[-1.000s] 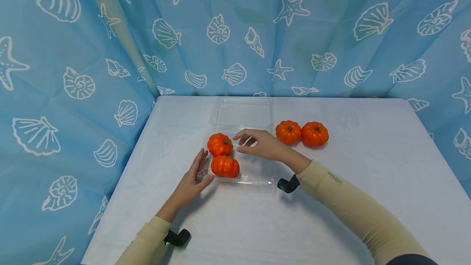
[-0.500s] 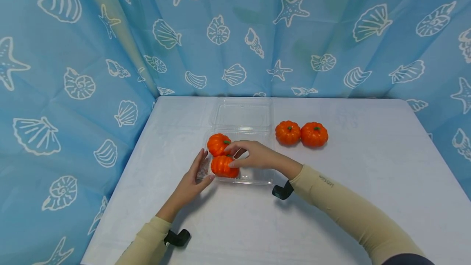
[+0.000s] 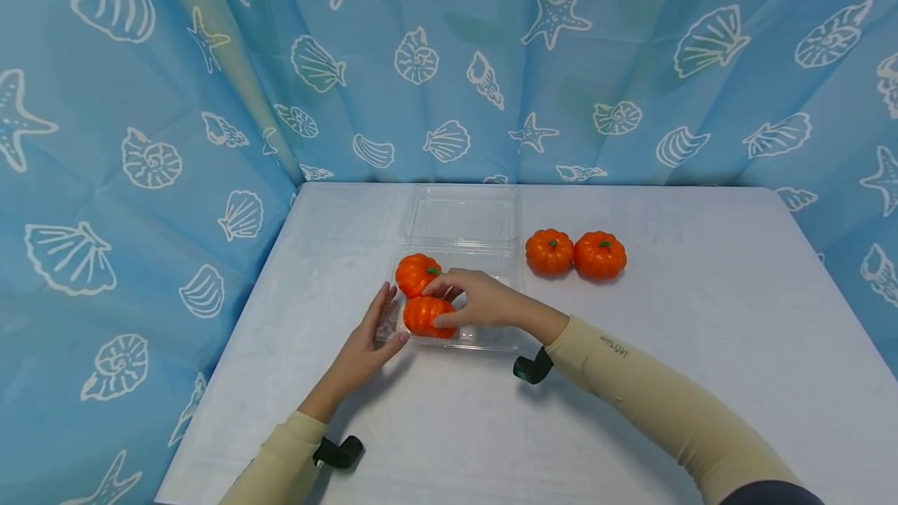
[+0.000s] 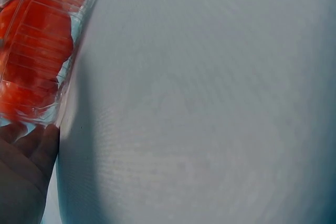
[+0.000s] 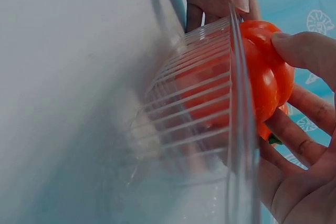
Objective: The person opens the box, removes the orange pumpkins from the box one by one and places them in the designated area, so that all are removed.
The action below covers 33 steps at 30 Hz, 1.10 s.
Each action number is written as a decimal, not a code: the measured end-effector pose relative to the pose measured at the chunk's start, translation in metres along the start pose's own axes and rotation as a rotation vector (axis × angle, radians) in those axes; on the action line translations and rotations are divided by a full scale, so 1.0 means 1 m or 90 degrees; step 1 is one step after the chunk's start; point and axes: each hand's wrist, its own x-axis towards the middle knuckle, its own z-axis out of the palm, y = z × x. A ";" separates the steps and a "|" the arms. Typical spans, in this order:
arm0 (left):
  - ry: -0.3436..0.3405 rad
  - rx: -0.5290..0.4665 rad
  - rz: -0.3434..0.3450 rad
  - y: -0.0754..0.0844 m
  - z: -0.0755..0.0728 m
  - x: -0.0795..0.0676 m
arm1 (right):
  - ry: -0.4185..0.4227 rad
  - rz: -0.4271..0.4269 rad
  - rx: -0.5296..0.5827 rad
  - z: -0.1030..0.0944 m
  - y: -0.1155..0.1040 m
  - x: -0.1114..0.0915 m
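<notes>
- The near pumpkin [image 3: 424, 317] sits in the clear container [image 3: 496, 337], toward its left end.
- The right hand [image 3: 480, 299] holds it, thumb on one side and fingers curled round the other.
- The far pumpkin [image 3: 417, 273] lies just behind it in the same container.
- The left hand [image 3: 365, 349] rests against the container's left end, fingers extended and thumb spread apart from them.
- Behind, the clear lid [image 3: 463, 217] lies open.
- Two more pumpkins [image 3: 549, 252] sit side by side on the white table [image 3: 701, 318], right of the container.
</notes>
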 end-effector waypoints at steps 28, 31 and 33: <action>0.006 -0.004 -0.001 -0.001 0.001 -0.001 | 0.001 0.098 -0.118 -0.033 0.008 -0.036; 0.004 -0.002 -0.010 -0.001 0.001 -0.001 | -0.013 0.117 -0.149 -0.035 0.006 -0.037; 0.004 -0.002 -0.010 0.000 0.001 -0.001 | -0.023 0.116 -0.144 -0.036 0.004 -0.038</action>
